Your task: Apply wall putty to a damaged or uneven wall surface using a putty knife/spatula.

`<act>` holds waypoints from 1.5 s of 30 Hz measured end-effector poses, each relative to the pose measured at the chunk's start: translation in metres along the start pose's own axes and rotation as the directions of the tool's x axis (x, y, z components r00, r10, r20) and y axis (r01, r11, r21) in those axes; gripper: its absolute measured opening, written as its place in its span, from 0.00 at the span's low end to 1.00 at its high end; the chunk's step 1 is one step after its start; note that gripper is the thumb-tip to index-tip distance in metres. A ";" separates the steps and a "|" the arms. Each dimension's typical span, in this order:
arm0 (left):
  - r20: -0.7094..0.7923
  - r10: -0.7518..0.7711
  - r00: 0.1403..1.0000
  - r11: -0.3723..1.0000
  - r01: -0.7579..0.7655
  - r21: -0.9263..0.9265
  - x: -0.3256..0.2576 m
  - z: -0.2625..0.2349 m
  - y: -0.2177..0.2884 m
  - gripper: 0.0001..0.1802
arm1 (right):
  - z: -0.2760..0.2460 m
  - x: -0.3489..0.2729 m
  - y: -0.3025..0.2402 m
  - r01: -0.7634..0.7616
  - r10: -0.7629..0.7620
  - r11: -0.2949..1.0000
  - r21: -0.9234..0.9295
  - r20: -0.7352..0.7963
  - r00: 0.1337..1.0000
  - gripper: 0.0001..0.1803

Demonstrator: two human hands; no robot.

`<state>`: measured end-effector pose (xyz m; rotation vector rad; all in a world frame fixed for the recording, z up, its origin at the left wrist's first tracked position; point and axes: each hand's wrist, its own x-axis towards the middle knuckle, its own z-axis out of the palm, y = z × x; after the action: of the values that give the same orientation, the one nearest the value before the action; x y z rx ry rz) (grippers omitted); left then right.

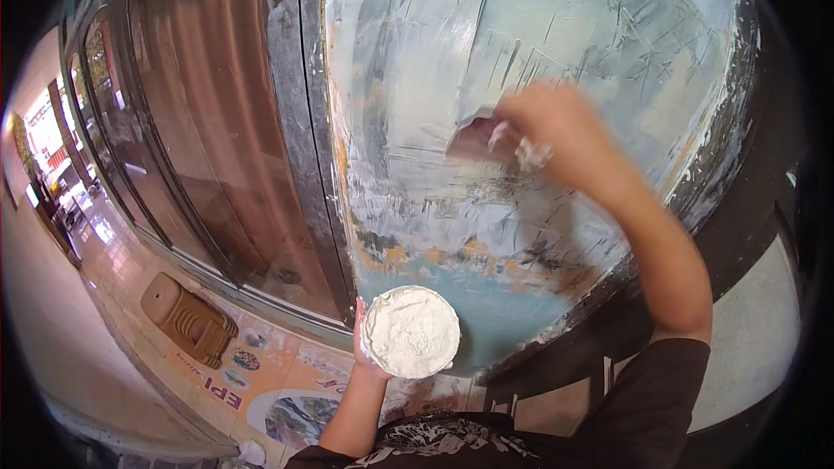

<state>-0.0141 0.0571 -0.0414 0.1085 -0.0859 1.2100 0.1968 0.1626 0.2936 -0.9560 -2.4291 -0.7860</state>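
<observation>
In my left hand sits a round tub of white wall putty, held upright with its open top facing me. The fingers wrap its left side and underside, partly hidden by the tub. My right hand, somewhat smeared by motion, is closed around a flat putty scraper. The scraper's wide blade lies against the wall, or very near it. White putty clings to the right hand near the wrist. Grey-white putty streaks cover the wall's upper part, above bare teal paint and orange-brown patches.
To the left stands a dark-framed window with a brown curtain behind it. A brown plastic stool is on the floor beside a printed banner. A dark frame edges the wall's right side, next to a pale panel.
</observation>
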 end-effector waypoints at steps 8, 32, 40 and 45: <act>0.012 -0.001 1.000 1.000 0.001 0.009 0.007 0.002 -0.013 0.48 | -0.057 0.034 0.053 -0.087 0.044 0.987 -0.132 -0.297 0.954 0.07; 0.002 0.079 0.997 0.995 -0.079 0.056 -0.008 -0.007 -0.008 0.50 | 0.010 -0.014 -0.011 0.012 -0.007 0.992 0.126 -0.044 0.999 0.06; 0.017 0.027 0.999 0.997 -0.028 0.072 -0.005 0.007 0.022 0.48 | -0.043 0.042 0.026 -0.267 0.267 0.963 0.025 -0.200 0.943 0.09; 0.025 0.004 1.000 0.996 -0.006 0.085 0.001 0.008 0.043 0.48 | -0.080 0.035 0.074 -0.110 0.230 0.915 0.387 -0.277 0.933 0.13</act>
<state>-0.0545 0.0717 -0.0321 0.1981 -0.0566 1.2173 0.2389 0.1738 0.3994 -0.8104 -2.0750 -0.3673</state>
